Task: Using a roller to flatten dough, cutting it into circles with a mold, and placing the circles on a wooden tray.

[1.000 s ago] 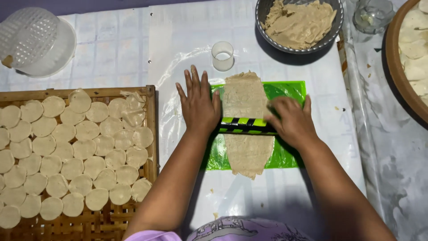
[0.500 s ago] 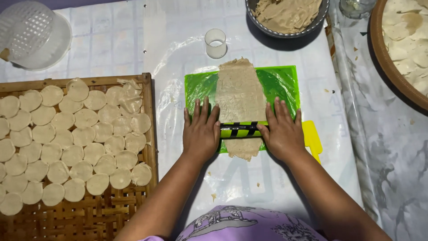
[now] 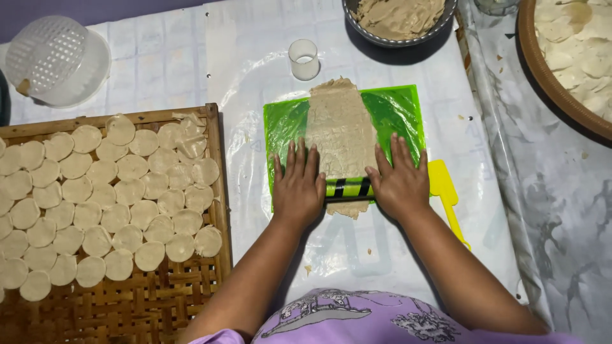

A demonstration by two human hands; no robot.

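We see left hand [image 3: 298, 186] and right hand [image 3: 400, 181] apart, palms flat, fingers spread, pressing on ends of green-and-black striped roller [image 3: 348, 188]; neither hand clamped round it. Roller lies across near end of flattened dough strip [image 3: 341, 134], on green plastic sheet [image 3: 398, 111]. Yellow scraper [image 3: 446, 191] just beside right hand. Small clear cup [image 3: 304, 59] beyond sheet. Metal bowl of dough [image 3: 398, 19] at far edge. Woven bamboo tray [image 3: 159, 299] at left holds rows of round dough discs [image 3: 102, 191]. White perforated cover [image 3: 54, 60] far left.
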